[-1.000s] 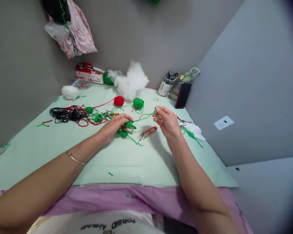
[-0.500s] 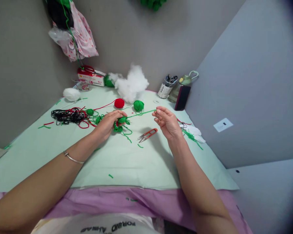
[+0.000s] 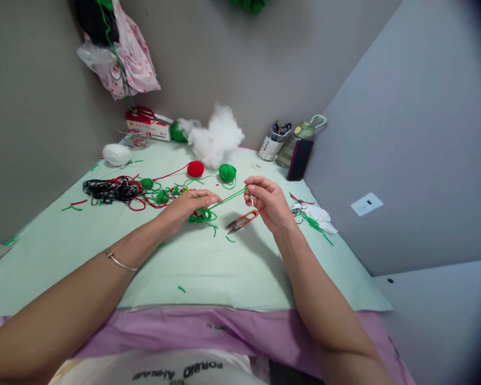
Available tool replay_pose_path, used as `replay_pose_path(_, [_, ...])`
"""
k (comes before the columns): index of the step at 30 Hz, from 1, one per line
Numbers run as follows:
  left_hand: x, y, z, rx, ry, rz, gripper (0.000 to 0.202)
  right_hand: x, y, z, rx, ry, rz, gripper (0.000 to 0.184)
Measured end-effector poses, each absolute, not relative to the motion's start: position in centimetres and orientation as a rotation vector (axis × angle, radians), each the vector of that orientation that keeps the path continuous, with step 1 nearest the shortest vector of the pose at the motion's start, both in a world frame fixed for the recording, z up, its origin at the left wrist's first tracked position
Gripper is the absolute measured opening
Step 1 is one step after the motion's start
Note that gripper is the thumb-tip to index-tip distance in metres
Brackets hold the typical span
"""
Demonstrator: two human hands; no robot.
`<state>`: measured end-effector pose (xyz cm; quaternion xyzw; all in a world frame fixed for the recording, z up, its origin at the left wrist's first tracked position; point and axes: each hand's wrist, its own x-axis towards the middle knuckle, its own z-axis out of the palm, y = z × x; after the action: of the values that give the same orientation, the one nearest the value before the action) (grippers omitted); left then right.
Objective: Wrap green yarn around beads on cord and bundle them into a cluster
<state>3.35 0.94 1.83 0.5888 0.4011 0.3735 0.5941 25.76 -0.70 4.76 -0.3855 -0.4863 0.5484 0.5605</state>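
Note:
My left hand [image 3: 186, 208] is closed, thumb and fingers together on green yarn, over a small green crocheted piece [image 3: 202, 216] that it mostly covers. Two taut strands of green yarn [image 3: 233, 197] run from it to my right hand [image 3: 266, 200]. There the thumb and fingertips pinch the yarn, and a thin pale metal tool shows under them, its kind unclear. Just below that hand lie orange-handled thread snips [image 3: 242, 220], blades pointing left. Behind the yarn sit a green yarn ball [image 3: 227, 172] and a red yarn ball [image 3: 195, 169].
Tangled black yarn [image 3: 112, 191] lies left, near a white yarn ball [image 3: 117, 154]. White stuffing [image 3: 216, 136] is heaped at the back. A pen cup [image 3: 270, 147], a bottle [image 3: 287, 154] and a phone [image 3: 300, 160] stand back right. Green scraps [image 3: 315, 223] lie right.
My right hand has come slightly left, and the metal tool now shows below its fingers. My left hand has shifted right, covering more of the green piece. The yarn span between them is shorter.

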Motion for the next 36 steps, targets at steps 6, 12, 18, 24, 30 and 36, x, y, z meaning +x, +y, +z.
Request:
replay_pose_path(6, [3.4,0.9,1.7,1.323,0.92,0.891,0.028,25.7,-0.7,4.6,-0.895,-1.178,1.305,0.015])
replay_pose_path(12, [3.4,1.1,1.7,1.074,0.895,1.062,0.026,25.7,-1.1,4.7,-0.945,-1.304,1.525,0.028])
replay_pose_path(18, [3.5,1.1,1.6,1.107,0.894,1.054,0.026,26.0,-1.2,4.2,-0.887,-1.531,1.78,0.033])
replay_pose_path(24, [3.7,0.5,2.0,1.216,0.846,0.903,0.035,26.0,-1.6,4.3,-0.662,-1.409,1.808,0.02])
replay_pose_path(30, [3.8,0.6,1.7,1.113,0.83,0.893,0.042,25.6,-1.6,5.2,-0.593,-1.1,1.608,0.048])
replay_pose_path(36, [3.5,1.1,1.4,0.976,0.815,0.94,0.044,26.0,-0.4,4.8,-0.731,-0.982,1.498,0.039])
